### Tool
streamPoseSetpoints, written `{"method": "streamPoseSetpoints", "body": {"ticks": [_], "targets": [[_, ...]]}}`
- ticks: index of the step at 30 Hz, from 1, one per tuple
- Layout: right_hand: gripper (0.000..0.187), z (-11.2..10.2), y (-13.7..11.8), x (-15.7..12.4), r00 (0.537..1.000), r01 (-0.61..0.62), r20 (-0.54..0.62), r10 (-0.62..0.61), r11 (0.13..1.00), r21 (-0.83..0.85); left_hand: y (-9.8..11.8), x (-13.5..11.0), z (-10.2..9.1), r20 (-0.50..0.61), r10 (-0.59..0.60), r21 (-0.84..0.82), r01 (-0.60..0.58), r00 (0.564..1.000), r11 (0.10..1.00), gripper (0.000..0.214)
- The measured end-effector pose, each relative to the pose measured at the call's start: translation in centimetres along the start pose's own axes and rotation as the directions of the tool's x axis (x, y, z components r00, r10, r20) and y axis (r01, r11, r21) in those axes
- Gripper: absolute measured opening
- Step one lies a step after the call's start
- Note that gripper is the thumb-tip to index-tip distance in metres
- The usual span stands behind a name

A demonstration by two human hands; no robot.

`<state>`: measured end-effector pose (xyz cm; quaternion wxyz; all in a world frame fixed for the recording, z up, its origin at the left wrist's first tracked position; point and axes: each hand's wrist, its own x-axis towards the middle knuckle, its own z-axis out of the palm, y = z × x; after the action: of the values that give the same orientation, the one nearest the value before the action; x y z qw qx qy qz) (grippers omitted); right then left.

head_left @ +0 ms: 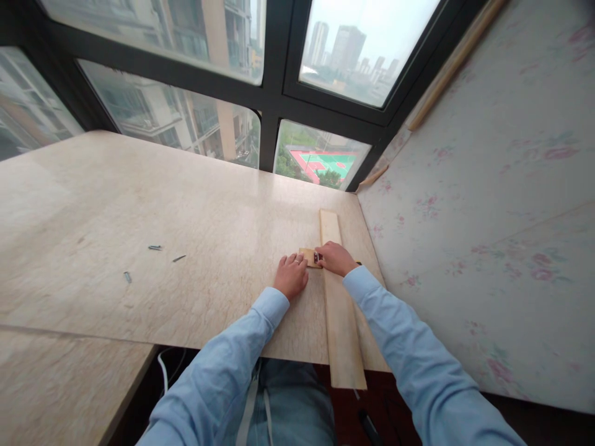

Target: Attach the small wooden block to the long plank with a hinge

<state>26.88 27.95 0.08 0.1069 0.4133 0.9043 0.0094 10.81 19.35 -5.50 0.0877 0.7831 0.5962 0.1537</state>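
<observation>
A long pale wooden board (343, 319) lies on the stone-look windowsill, its near end jutting past the front edge. Against the board's left side is a small wooden block (307, 253). The fingers of my left hand (292, 277) are bent over the left end of this block and hold it down. My right hand (338, 257) rests across the board, thumb and fingers pinched on a small dark-and-silver metal piece (318, 257) at the block's right end. Its exact kind is hard to make out. A black-and-yellow bit (358, 264) shows by my right wrist, the rest hidden.
Several small metal parts, among them a metal piece (155, 248), a thin pointed piece (179, 258) and a short piece (127, 277), lie on the left of the sill (223, 235). Dark window frames (269, 93) stand behind; a flowered wall (483, 217) closes the right side.
</observation>
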Motion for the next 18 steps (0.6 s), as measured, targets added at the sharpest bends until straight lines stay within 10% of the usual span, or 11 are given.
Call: {"method": "streamPoseSetpoints", "body": {"ticks": [18], "targets": [[0.022, 0.2, 0.4, 1.2, 0.987, 0.159, -0.011, -0.159, 0.987, 0.015, -0.1, -0.4, -0.9, 0.002, 0.035, 0.018, -0.035, 0.999, 0.999, 0.037]]}}
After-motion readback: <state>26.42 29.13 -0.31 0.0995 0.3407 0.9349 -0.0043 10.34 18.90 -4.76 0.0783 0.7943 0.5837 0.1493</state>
